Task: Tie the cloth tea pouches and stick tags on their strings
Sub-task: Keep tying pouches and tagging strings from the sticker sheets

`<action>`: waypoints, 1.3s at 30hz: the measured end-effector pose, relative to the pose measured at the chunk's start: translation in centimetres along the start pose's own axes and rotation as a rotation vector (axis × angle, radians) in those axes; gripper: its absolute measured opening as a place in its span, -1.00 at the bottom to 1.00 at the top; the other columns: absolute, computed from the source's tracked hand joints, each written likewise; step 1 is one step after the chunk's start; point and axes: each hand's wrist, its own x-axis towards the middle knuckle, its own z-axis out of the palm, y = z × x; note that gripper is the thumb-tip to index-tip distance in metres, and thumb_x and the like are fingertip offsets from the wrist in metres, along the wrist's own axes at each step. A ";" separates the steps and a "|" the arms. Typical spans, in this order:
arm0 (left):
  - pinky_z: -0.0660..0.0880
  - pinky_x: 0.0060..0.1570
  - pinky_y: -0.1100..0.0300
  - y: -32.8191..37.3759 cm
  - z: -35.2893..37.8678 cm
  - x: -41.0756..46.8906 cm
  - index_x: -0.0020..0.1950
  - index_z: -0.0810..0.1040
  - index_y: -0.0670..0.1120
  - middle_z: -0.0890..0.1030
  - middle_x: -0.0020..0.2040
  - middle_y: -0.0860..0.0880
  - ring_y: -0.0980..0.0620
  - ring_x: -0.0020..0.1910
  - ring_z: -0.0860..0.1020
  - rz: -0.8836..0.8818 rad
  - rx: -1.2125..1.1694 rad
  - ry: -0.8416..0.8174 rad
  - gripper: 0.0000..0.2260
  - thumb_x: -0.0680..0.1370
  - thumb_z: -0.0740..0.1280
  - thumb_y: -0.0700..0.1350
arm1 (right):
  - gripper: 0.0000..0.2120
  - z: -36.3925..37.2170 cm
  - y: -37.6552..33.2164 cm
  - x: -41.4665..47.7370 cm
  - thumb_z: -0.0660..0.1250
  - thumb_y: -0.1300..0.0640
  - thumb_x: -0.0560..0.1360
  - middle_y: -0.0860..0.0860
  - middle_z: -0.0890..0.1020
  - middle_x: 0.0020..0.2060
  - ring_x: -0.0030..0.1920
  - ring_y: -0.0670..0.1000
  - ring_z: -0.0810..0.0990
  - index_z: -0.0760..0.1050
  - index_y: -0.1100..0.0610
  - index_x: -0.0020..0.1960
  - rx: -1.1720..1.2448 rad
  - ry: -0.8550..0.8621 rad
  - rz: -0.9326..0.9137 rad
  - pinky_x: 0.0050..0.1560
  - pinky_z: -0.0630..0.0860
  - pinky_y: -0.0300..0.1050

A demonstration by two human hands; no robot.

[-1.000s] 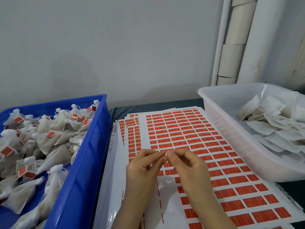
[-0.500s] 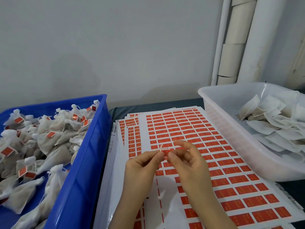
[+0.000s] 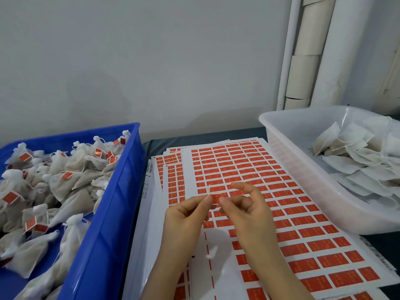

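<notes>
1. Already, tagged pouches [image 3: 65, 182] fill the left blue crate [image 3: 121, 191].
2. Left hand [image 3: 186, 215] and right hand [image 3: 249, 213] pinch a red tag [image 3: 215, 198] onto its string [image 3: 209, 189], centre.
3. Flat pouches [image 3: 357, 161] wait in the right tub [image 3: 303, 169].

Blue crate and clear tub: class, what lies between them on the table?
Head view: stacked sticker sheets lie between the blue crate and clear tub; above them the left hand and right hand pinch one red tag.
</notes>
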 end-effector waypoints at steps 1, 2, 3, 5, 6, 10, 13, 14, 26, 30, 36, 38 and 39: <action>0.56 -0.06 0.22 0.0 0.0 0.0 -0.21 0.67 0.31 0.69 -0.13 0.22 0.21 -0.07 0.64 -0.006 -0.002 0.004 -0.87 0.34 0.33 0.13 | -0.72 0.0 0.0 0.0 0.44 0.06 0.39 -0.30 0.64 -0.27 -0.19 -0.33 0.60 0.41 -0.16 -0.01 -0.001 0.001 0.000 -0.36 0.40 -0.55; 0.57 -0.04 0.20 -0.1 0.0 -0.1 -0.22 0.68 0.27 0.69 -0.12 0.21 0.20 -0.06 0.65 -0.013 -0.006 0.008 -0.87 0.34 0.34 0.14 | -0.72 0.0 0.0 0.0 0.44 0.07 0.39 -0.30 0.64 -0.27 -0.19 -0.32 0.60 0.41 -0.16 -0.01 -0.004 0.001 -0.001 -0.36 0.40 -0.55; 0.57 -0.03 0.19 -0.2 0.0 -0.1 -0.22 0.68 0.26 0.69 -0.12 0.21 0.20 -0.06 0.65 -0.019 -0.009 0.009 -0.87 0.33 0.34 0.14 | -0.72 0.0 0.0 0.0 0.44 0.07 0.39 -0.30 0.64 -0.27 -0.19 -0.32 0.60 0.40 -0.17 -0.01 -0.009 0.001 -0.002 -0.36 0.40 -0.55; 0.57 -0.02 0.18 -0.2 0.0 -0.1 -0.22 0.68 0.25 0.69 -0.11 0.20 0.20 -0.06 0.65 -0.025 -0.010 0.009 -0.87 0.33 0.34 0.13 | -0.72 0.0 0.0 0.0 0.44 0.07 0.39 -0.29 0.64 -0.27 -0.19 -0.32 0.60 0.40 -0.16 -0.01 -0.016 0.001 -0.006 -0.35 0.41 -0.55; 0.57 -0.03 0.18 -0.2 0.0 0.0 -0.21 0.68 0.25 0.69 -0.12 0.21 0.20 -0.06 0.65 -0.025 -0.010 0.008 -0.87 0.34 0.34 0.13 | -0.72 0.0 0.0 0.0 0.44 0.08 0.39 -0.28 0.64 -0.27 -0.19 -0.31 0.61 0.40 -0.16 -0.01 -0.017 0.003 -0.007 -0.35 0.41 -0.55; 0.56 -0.09 0.26 -0.1 0.1 0.0 -0.19 0.66 0.32 0.69 -0.13 0.22 0.21 -0.06 0.64 -0.010 0.007 -0.011 -0.86 0.35 0.32 0.13 | -0.72 0.0 0.1 0.0 0.44 0.08 0.39 -0.28 0.64 -0.27 -0.18 -0.33 0.60 0.41 -0.15 -0.01 -0.024 0.009 0.001 -0.35 0.41 -0.55; 0.58 -0.11 0.28 -0.3 0.0 0.1 -0.20 0.68 0.21 0.69 -0.13 0.19 0.17 -0.07 0.65 -0.016 0.007 -0.002 -0.86 0.34 0.34 0.13 | -0.74 0.1 0.2 0.1 0.44 0.06 0.39 -0.29 0.62 -0.26 -0.17 -0.30 0.59 0.41 -0.16 -0.03 -0.043 0.012 0.025 -0.37 0.41 -0.54; 0.58 -0.14 0.29 -0.3 0.0 0.2 -0.20 0.69 0.20 0.70 -0.13 0.18 0.17 -0.08 0.65 -0.022 -0.004 0.012 -0.86 0.33 0.35 0.13 | -0.76 0.1 0.2 0.2 0.44 0.03 0.39 -0.27 0.60 -0.26 -0.17 -0.24 0.60 0.42 -0.17 -0.05 -0.067 0.015 0.035 -0.39 0.40 -0.54; 0.55 -0.29 0.42 -0.3 -0.1 0.4 -0.13 0.66 0.06 0.69 -0.19 0.15 0.18 -0.16 0.65 -0.013 -0.024 0.074 -0.81 0.32 0.39 0.08 | -0.81 0.4 -0.6 -0.5 0.21 -0.25 0.30 -0.46 0.55 -0.21 -0.10 -0.37 0.53 0.47 -0.22 -0.16 -0.180 -0.126 -0.039 -0.22 0.44 -0.55; 0.55 -0.28 0.38 -0.1 0.0 0.3 -0.12 0.65 0.01 0.69 -0.20 0.11 0.15 -0.17 0.65 -0.003 -0.046 0.070 -0.75 0.32 0.36 0.11 | -0.83 0.2 -0.3 -0.5 0.20 -0.23 0.32 -0.47 0.54 -0.22 -0.10 -0.38 0.52 0.47 -0.21 -0.17 -0.201 -0.083 -0.065 -0.23 0.41 -0.57; 0.55 -0.23 0.43 -0.1 -0.1 0.2 -0.11 0.63 0.00 0.67 -0.19 0.16 0.20 -0.13 0.63 0.053 0.013 0.058 -0.74 0.33 0.34 0.12 | -0.92 0.3 -0.4 -0.4 0.26 -0.15 0.38 -0.42 0.56 -0.19 -0.09 -0.32 0.54 0.47 -0.20 -0.15 -0.205 -0.076 -0.124 -0.19 0.46 -0.51; 0.54 -0.22 0.45 -0.2 -0.1 0.2 -0.10 0.61 -0.02 0.67 -0.18 0.17 0.22 -0.10 0.62 0.067 0.038 0.054 -0.75 0.35 0.34 0.10 | -0.97 0.3 -0.4 -0.5 0.31 -0.07 0.43 -0.43 0.55 -0.19 -0.10 -0.33 0.53 0.46 -0.20 -0.16 -0.235 -0.081 -0.148 -0.21 0.45 -0.52; 0.55 -0.22 0.44 -0.3 -0.1 0.2 -0.10 0.59 -0.03 0.66 -0.17 0.18 0.23 -0.08 0.61 0.070 0.058 0.050 -0.78 0.38 0.34 0.07 | -0.94 0.3 -0.3 -0.5 0.32 -0.05 0.44 -0.44 0.54 -0.20 -0.10 -0.34 0.53 0.46 -0.21 -0.17 -0.250 -0.086 -0.161 -0.22 0.44 -0.54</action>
